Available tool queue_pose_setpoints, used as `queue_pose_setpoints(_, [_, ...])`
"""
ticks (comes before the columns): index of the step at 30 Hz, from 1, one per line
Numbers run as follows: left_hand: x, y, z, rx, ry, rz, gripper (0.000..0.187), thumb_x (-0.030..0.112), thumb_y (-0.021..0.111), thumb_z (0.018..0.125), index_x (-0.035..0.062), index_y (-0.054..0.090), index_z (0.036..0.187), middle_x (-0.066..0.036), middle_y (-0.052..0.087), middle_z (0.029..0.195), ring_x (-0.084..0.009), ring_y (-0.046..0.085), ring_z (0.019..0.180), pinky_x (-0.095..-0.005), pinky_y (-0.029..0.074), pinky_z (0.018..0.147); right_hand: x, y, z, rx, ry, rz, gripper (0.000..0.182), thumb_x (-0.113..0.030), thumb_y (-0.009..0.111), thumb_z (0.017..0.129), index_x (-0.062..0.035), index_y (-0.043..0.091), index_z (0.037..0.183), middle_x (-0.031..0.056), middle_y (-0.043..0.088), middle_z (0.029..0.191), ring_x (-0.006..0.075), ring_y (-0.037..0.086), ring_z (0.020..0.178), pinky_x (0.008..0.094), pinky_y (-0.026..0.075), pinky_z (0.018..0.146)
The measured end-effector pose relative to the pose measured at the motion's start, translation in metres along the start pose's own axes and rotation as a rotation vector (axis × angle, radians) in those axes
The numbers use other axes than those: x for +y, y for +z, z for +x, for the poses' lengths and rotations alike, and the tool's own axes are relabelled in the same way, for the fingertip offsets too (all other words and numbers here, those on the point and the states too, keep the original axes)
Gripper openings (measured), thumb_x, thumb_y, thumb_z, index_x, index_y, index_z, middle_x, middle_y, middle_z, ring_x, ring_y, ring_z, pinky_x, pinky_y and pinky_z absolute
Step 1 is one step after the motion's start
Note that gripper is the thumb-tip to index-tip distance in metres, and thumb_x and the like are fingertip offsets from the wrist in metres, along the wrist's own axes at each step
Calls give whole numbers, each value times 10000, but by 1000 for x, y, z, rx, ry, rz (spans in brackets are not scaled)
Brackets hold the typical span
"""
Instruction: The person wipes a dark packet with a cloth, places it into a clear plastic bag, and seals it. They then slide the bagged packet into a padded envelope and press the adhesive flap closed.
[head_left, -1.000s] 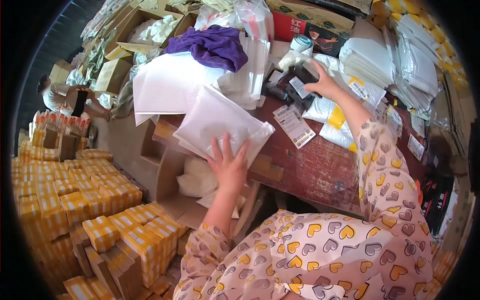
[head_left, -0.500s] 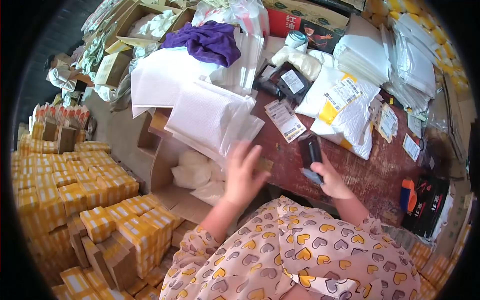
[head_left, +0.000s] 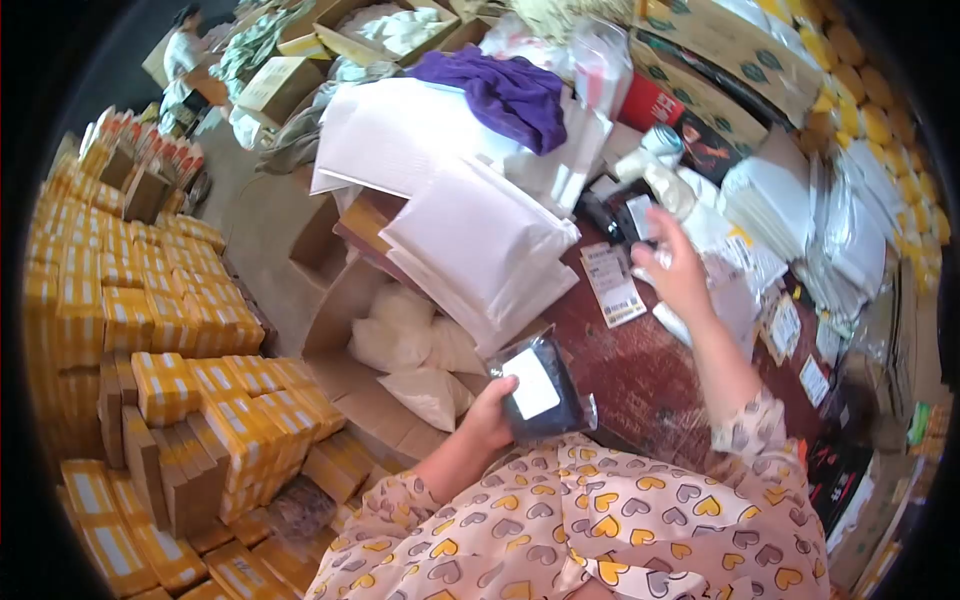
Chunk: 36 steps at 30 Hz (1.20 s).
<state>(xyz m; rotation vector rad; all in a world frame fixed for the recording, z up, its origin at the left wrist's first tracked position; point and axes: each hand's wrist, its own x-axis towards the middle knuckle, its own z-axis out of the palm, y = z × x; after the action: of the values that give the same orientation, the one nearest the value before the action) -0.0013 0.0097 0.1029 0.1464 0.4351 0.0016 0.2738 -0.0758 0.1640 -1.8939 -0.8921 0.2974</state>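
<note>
My left hand (head_left: 487, 415) is closed on a black packet (head_left: 562, 405) in clear plastic, thumb over the white label on its front. It holds the packet low before my body, at the near edge of the table. My right hand (head_left: 682, 275) reaches over the table, thumb and fingers apart, fingertips overlapping the small black packets (head_left: 612, 215) at the back. A printed label sheet (head_left: 611, 285) lies on the dark red tabletop just left of that hand. White padded mailers (head_left: 480, 240) are stacked to the left, overhanging the table's edge.
An open carton (head_left: 330, 340) holding cream-coloured bags (head_left: 395, 330) stands below the mailers. Stacked yellow-and-white boxes (head_left: 150, 320) fill the left side. A purple cloth (head_left: 505, 90) lies on the mailers. White parcels (head_left: 770, 195) crowd the back right. Another person (head_left: 183, 60) is far off, upper left.
The dark packet in my right hand is gone from it, and my left hand, empty before, holds a black packet. My right hand has moved up toward the back packets. The view has shifted.
</note>
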Motion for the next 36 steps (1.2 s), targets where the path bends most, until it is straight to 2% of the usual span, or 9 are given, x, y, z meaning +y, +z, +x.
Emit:
queue_pose_setpoints(7, [10, -31, -35, -126, 153, -158, 645, 325, 645, 695, 80, 400, 1239, -118, 498, 1197, -290, 487, 1095, -474, 346, 958, -5, 90, 207, 88, -333, -444, 773, -353, 694, 647, -71, 346, 1277, 199, 413, 1237, 342, 401, 1149, 401, 316, 969])
queue_pose_setpoints(10, [13, -42, -53, -164, 227, -263, 715, 346, 668, 684, 83, 362, 1275, -121, 459, 1245, -292, 439, 1148, -467, 295, 995, -5, 127, 237, 98, -82, -695, 925, -488, 670, 615, -150, 217, 1348, 191, 395, 1267, 360, 387, 1166, 423, 330, 958])
queue_pose_setpoints(13, [18, -51, -69, -122, 270, -259, 765, 366, 683, 675, 89, 332, 1297, -125, 414, 1288, -291, 392, 1190, -460, 256, 1017, 14, 135, 267, -93, 196, -715, 676, -386, 672, 621, -62, 480, 1183, 224, 517, 1135, 326, 526, 1027, 380, 396, 890])
queue_pose_setpoints(17, [32, -56, -77, -177, 251, -283, 707, 296, 666, 705, 72, 332, 1287, -110, 429, 1273, -274, 418, 1167, -417, 278, 1012, -32, 100, 261, 64, -11, 62, 484, -252, 639, 685, 28, 541, 1068, 127, 607, 953, 222, 583, 833, 306, 439, 767])
queue_pose_setpoints(21, [52, -44, -68, -180, 339, -176, 767, 356, 701, 666, 89, 337, 1285, -115, 437, 1262, -283, 426, 1159, -446, 301, 998, -90, 12, 186, 428, -127, 321, 429, -202, 613, 720, 33, 530, 1069, 110, 585, 970, 168, 568, 804, 279, 451, 727])
queue_pose_setpoints(25, [66, -22, -52, -211, 381, -164, 676, 298, 641, 714, 70, 340, 1276, -120, 446, 1250, -277, 448, 1136, -447, 323, 985, -120, -114, 71, 342, -5, 798, 400, -218, 552, 777, 23, 513, 1095, 144, 542, 1096, 257, 537, 967, 355, 404, 878])
queue_pose_setpoints(29, [67, -13, -24, -93, 476, -76, 537, 240, 569, 744, 43, 397, 1213, -127, 503, 1174, -281, 493, 1083, -438, 362, 959, -159, -154, -47, 732, 66, 862, 429, -257, 451, 831, 25, 466, 1154, 176, 489, 1169, 271, 475, 1068, 388, 345, 942])
queue_pose_setpoints(33, [47, 11, -16, -108, 462, -22, 469, 206, 559, 763, 28, 432, 1178, -128, 535, 1129, -276, 511, 1060, -441, 363, 956, -123, -216, -155, 570, -103, 888, 455, -208, 404, 809, 53, 418, 1181, 191, 451, 1210, 313, 453, 1087, 418, 330, 952])
queue_pose_setpoints(36, [6, 33, -21, -124, 348, 80, 423, 166, 559, 784, 19, 430, 1159, -113, 536, 1101, -248, 536, 994, -406, 418, 886, -138, -193, -205, 531, -80, 772, 503, -175, 504, 724, 8, 438, 1188, 170, 462, 1203, 305, 463, 1083, 421, 340, 948])
